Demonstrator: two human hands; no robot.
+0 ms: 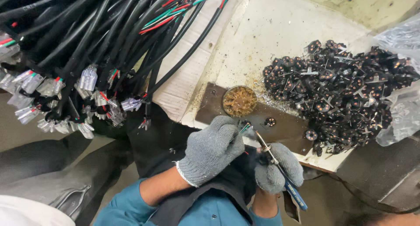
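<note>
Wires point(243, 128), thin, soft and light, with red and green strands showing, sit pinched in the left hand point(210, 149) near the tabletop point(262, 29) edge; best held close to the tips. The right hand point(278, 167) grips one soldering iron point(280, 171), stiff. One flux tin point(239, 101) lies just beyond; connectors point(341, 94) heap right, too many to count, and a cable bundle point(87, 46) hangs left

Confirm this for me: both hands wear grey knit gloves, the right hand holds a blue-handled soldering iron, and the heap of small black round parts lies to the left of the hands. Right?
Not quite. The heap of small black parts lies to the right of the hands, beside a clear plastic bag, as the head view shows. The rest holds: the left hand and right hand wear grey knit gloves, and the right holds the blue-handled soldering iron.
</note>
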